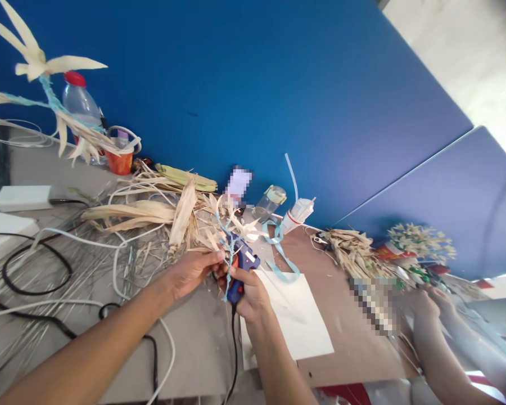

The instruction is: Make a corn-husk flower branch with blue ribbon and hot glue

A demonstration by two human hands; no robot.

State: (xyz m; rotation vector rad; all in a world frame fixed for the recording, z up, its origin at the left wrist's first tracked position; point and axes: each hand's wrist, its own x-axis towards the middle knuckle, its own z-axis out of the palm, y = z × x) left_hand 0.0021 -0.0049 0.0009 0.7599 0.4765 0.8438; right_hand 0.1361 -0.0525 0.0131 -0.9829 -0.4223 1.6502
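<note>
Left grip: left hand [196, 267] pinching the slim light-blue-wrapped stem with pale husk petals [231, 247]. Right grip: right hand [255, 295] closed round the dark-blue plastic glue gun with orange trigger [248, 260], thumb at the stem. Stem runs upright in front of the gun body, over the desk [194, 360]. Black cord [235, 349] drops from the gun handle. White paper sheet [307, 332] lies right of the gun, light-blue ribbon [284, 274] behind it. Dry tan corn husks [135, 215] heaped left. Co-worker's hands [432, 304] far right.
</note>
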